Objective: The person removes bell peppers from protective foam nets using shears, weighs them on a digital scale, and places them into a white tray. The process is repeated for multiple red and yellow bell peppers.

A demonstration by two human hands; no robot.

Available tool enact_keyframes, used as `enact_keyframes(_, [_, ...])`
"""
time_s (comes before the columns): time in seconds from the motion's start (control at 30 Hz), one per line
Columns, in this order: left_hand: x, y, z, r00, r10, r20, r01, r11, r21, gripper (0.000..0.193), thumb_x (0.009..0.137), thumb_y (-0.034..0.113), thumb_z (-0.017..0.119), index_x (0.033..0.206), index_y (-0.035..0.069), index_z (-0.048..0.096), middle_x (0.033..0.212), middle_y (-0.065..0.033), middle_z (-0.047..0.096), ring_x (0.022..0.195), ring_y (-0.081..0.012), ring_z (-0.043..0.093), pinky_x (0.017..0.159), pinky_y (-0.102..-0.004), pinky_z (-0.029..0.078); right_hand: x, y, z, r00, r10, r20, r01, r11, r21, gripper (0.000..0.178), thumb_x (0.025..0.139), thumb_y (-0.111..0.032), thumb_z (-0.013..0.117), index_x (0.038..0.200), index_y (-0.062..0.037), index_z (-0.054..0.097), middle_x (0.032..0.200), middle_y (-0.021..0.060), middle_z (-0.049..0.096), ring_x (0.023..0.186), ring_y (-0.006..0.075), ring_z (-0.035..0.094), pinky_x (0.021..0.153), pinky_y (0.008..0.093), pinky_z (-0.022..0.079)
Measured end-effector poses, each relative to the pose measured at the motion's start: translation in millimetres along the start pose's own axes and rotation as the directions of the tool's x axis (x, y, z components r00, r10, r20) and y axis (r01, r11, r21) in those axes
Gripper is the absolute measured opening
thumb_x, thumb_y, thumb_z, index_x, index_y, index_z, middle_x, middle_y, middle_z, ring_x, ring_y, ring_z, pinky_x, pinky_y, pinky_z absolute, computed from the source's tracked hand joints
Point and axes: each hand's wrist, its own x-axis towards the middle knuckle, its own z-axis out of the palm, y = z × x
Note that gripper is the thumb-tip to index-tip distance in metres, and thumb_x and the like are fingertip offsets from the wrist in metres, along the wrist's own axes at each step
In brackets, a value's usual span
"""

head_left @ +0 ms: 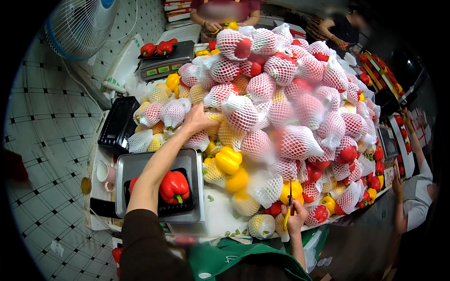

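Note:
My left hand (pixel 199 121) reaches over the scale into a big heap of bell peppers in foam net sleeves. Its thumb and fingers are closed round a yellow netted bell pepper (pixel 214 116), partly hidden by the hand and its neighbours. At the near edge of the heap, my right hand (pixel 296 216) grips yellow-handled scissors (pixel 286 219), dark blades pointing up and away. Just beyond it lies a yellow bell pepper (pixel 294 191). Below my left forearm, a red bell pepper (pixel 174 187) sits in a black tray (pixel 186 206) on a metal scale (pixel 198 187).
Black trays (pixel 117 124) are stacked left of the heap, above a pink mug (pixel 107 175). Another scale (pixel 173 61) bears red peppers. A fan (pixel 82 28) stands far left. Across the table a person (pixel 225 14) handles a yellow pepper; others work at right.

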Motion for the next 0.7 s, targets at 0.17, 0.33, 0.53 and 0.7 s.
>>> enact_keyframes(0.17, [28, -65, -14, 0.933, 0.004, -0.361, -0.191, 0.853, -0.485, 0.014, 0.074, 0.01, 0.067, 0.067, 0.005, 0.055, 0.064, 0.0001, 0.057, 0.061, -0.0076, 0.052, 0.057, -0.0239, 0.043, 3, -7, 0, 0.999, -0.004, 0.049, 0.003, 1.0, 0.028, 0.017, 0.072, -0.008, 0.072, 0.076, -0.0028, 0.057, 0.066, -0.0004, 0.052, 0.061, 0.0079, 0.048, 0.059, 0.023, 0.039])
enact_keyframes(0.33, [35, -44, -105, 0.917, -0.065, -0.394, -0.193, 0.793, -0.578, 0.016, 0.083, 0.012, 0.063, 0.07, 0.007, 0.055, 0.071, 0.0009, 0.058, 0.066, -0.007, 0.053, 0.063, -0.0221, 0.043, 1, -5, 0, 1.0, -0.001, 0.016, 0.0, 1.0, 0.016, 0.018, 0.072, -0.009, 0.073, 0.078, -0.0019, 0.058, 0.067, 0.0019, 0.053, 0.063, 0.0106, 0.051, 0.062, 0.0244, 0.042])
enact_keyframes(0.53, [3, -33, -24, 0.978, 0.196, 0.074, -0.183, 0.971, -0.154, 0.047, 0.075, 0.032, 0.072, 0.109, 0.001, 0.059, 0.097, -0.0128, 0.066, 0.09, -0.0225, 0.063, 0.08, -0.0349, 0.049, 2, -4, 1, 0.999, -0.038, -0.009, 0.038, 0.999, -0.014, 0.02, 0.072, -0.01, 0.075, 0.08, -0.0016, 0.059, 0.064, 0.001, 0.051, 0.059, 0.0096, 0.047, 0.057, 0.0243, 0.039])
enact_keyframes(0.7, [9, -24, -5, 0.984, 0.168, 0.057, -0.176, 0.964, 0.2, 0.035, 0.081, 0.03, 0.066, 0.098, 0.002, 0.055, 0.095, -0.0223, 0.062, 0.09, -0.0365, 0.061, 0.077, -0.0438, 0.048, 1, 3, 0, 0.997, -0.075, -0.007, 0.075, 0.997, 0.017, 0.021, 0.069, -0.009, 0.076, 0.078, -0.0033, 0.058, 0.062, -0.0007, 0.049, 0.055, 0.0071, 0.043, 0.051, 0.0229, 0.035])
